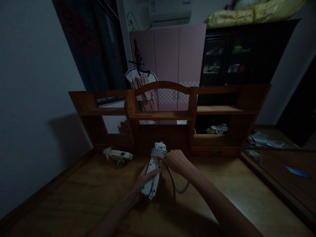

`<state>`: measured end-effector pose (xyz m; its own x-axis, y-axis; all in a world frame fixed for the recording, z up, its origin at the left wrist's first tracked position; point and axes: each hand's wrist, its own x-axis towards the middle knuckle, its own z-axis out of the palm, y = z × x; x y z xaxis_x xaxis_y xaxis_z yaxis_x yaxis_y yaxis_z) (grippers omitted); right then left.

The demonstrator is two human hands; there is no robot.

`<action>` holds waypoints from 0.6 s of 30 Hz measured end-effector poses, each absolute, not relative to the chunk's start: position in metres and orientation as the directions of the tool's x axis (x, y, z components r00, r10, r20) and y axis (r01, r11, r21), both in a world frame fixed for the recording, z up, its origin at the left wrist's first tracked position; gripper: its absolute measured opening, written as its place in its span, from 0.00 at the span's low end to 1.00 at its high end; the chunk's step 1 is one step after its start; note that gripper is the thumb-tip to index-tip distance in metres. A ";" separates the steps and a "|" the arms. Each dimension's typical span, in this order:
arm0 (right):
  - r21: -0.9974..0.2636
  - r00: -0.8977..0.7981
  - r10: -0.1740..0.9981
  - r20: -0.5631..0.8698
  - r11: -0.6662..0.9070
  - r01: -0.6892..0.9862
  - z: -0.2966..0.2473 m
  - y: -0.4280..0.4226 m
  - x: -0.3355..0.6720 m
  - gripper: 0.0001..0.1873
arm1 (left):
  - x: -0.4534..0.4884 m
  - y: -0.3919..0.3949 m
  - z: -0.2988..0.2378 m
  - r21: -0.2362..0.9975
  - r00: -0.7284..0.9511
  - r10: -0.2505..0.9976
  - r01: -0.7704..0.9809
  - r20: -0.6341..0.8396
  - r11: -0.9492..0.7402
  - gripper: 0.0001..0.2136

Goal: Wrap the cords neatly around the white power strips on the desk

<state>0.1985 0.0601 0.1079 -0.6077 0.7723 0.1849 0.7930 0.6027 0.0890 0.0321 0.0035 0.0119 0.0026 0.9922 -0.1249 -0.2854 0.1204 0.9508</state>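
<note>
Nearest: power strip (151,181) is gripped by left hand (144,180), thumb across the upper face, fingers wrapped round the left side. Strip is tilted, far end leaning right, over the wooden surface (86,191); whether its near end is propped there can't be told.

Further up: several turns of cord (158,152) are wound around the strip near its far end. Cord is pinched at the right edge of the turns by right hand (176,160), fingers curled. Slack is hung in a loop below that hand; the plug end isn't seen.

For a good wrap, tension should be held by the pinch while the strip is steadied by the left hand. Each turn is best laid flat beside the last, not crossed. Left thumb should be left clear of the winding zone. Slack should be fed out evenly so no kink is pulled in; over-tightening is better avoided.

Beyond: second strip (122,154) is laid down left, its cord bundled. Shelf unit (160,114) is set behind, then pink wardrobe (166,56).
</note>
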 end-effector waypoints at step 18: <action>-0.175 -0.544 0.772 0.329 0.616 0.768 0.138 0.077 0.240 0.15 | -0.011 0.022 0.022 0.918 -0.311 0.949 -0.389 -0.054 -0.075 0.26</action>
